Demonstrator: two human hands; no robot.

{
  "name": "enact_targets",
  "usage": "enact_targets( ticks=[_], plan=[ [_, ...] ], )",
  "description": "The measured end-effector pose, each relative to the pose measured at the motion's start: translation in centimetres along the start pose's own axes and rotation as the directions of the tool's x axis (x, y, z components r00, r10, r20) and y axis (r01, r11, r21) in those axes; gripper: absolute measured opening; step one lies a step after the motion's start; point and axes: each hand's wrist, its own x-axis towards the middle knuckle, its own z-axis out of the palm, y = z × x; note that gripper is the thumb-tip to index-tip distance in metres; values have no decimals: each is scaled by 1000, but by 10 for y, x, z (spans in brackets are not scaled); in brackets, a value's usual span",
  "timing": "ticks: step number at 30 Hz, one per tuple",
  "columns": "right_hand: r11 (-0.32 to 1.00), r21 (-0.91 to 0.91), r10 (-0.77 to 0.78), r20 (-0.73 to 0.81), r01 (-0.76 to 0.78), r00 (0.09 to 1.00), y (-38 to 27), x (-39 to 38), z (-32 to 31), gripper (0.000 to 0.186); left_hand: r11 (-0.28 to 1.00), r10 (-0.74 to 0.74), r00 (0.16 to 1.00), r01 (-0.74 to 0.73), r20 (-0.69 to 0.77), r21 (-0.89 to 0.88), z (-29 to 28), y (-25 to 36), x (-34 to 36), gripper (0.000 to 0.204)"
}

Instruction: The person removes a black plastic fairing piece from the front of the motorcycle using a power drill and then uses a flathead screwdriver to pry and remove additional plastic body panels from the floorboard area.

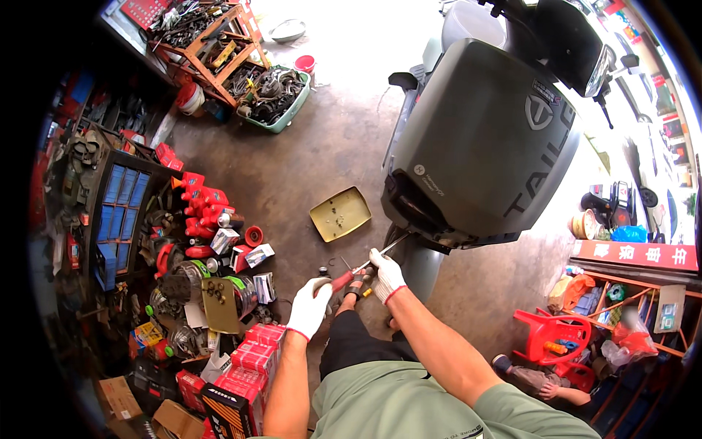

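Observation:
White knit gloves with red cuffs cover both hands. My left hand point(310, 307) is closed around the red handle of a long screwdriver point(341, 282). Further up the metal shaft, my right hand point(387, 276) grips it between thumb and fingers. The shaft's tip points up and right, to the underside of a dark grey top box point(475, 139) at the back of a scooter. From this view I cannot tell whether the tip touches anything there. Below the box shows the scooter's grey rear mudguard point(423, 271). A yellowish tray point(351, 230) with small metal parts lies on the floor, beyond my hands.
Red bottles point(208, 197), cartons and a dark cabinet with blue drawers point(121, 201) crowd the left. A green bin point(281, 124) of metal parts stands beside an orange tool rack point(245, 33). At lower right, another person's hand point(548, 390) is near a red plastic chair point(541, 336).

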Motion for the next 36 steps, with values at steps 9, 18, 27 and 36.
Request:
enact_targets(
  ticks=[9,18,27,36],
  plan=[
    [998,-54,37,108,-31,994,1,-8,-12,12,966,126,980,-156,152,205,23,15,106,38],
    [959,-278,-87,-114,52,990,3,-18,-18,10,949,-310,886,313,344,47,166,54,182,27],
    [579,-804,-245,-15,134,970,-6,-17,-45,30,925,-300,945,322,132,-201,210,36,185,21],
    [589,-806,-101,-6,55,995,-32,-41,-30,30,997,-74,997,75,-9,0,231,-5,206,33]
  ],
)
